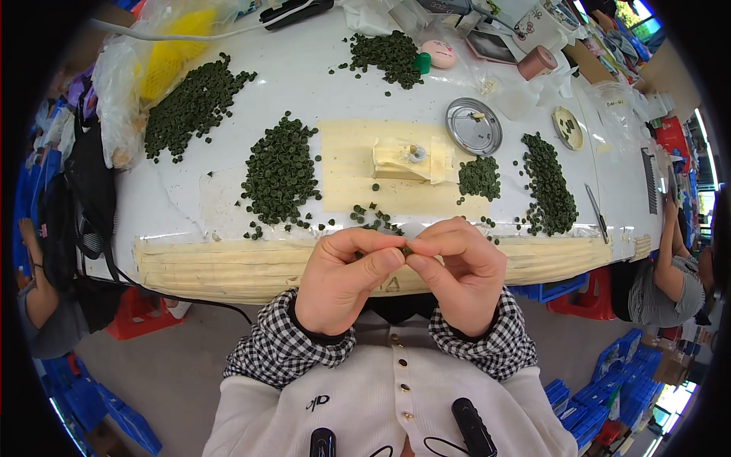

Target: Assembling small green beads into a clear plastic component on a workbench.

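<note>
My left hand (344,276) and my right hand (461,271) meet at the fingertips just in front of the table's taped near edge. Between them they pinch one small dark green ring-shaped part (408,250), mostly hidden by the fingers. Both wrists show black-and-white checked cuffs. Right behind my hands lie a few loose green parts (367,213) on a cream mat (343,175). On that mat stands a small cream block fixture (403,160) with a metal ring on top.
Piles of green parts lie on the white table: left (280,174), far left (190,107), back (388,53), right (550,184) and a small one (480,177). A round metal lid (474,126) and a small dish (568,128) sit behind. Another person sits at right (670,266).
</note>
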`<state>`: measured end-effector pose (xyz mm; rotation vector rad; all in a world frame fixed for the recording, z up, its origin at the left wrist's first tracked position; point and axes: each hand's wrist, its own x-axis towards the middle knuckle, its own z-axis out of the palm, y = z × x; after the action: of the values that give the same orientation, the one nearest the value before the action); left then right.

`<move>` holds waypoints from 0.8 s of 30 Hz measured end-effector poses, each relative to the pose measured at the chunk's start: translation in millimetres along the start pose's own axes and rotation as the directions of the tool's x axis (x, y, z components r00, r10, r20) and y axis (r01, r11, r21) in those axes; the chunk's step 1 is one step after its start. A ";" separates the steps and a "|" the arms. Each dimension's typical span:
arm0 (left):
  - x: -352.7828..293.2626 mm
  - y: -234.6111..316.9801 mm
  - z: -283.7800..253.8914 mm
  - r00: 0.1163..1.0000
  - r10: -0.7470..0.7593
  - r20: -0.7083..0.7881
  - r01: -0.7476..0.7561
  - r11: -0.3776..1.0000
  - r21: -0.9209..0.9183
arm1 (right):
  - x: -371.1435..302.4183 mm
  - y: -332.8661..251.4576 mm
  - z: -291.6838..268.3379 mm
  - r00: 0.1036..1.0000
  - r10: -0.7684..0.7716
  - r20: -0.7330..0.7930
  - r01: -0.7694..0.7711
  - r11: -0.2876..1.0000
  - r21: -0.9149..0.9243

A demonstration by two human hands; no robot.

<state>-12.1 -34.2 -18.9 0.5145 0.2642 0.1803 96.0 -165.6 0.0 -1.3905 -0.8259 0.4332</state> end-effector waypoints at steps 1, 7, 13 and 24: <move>0.0 -0.2 0.0 1.000 -0.014 0.000 0.014 0.999 -0.029 | -0.4 0.7 0.2 1.000 -0.030 -0.004 0.030 0.999 -0.033; 1.2 -3.4 0.8 1.000 -0.012 -0.014 0.012 1.000 -0.019 | -0.3 0.4 2.5 0.995 -0.096 -0.020 0.093 0.989 -0.113; 1.5 -3.8 0.3 0.999 -0.019 -0.026 0.018 0.999 -0.032 | 2.5 -0.4 2.6 0.945 -0.322 0.057 0.322 0.884 -0.339; 0.3 -0.4 19.2 0.967 0.206 -0.152 -0.150 0.937 0.316 | 3.2 3.7 0.7 0.952 -0.303 0.053 0.302 0.891 -0.339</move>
<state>-6.1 -43.3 -3.2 0.8296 0.4293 0.3695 98.2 -162.2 -2.7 -1.5457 -1.1368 0.0434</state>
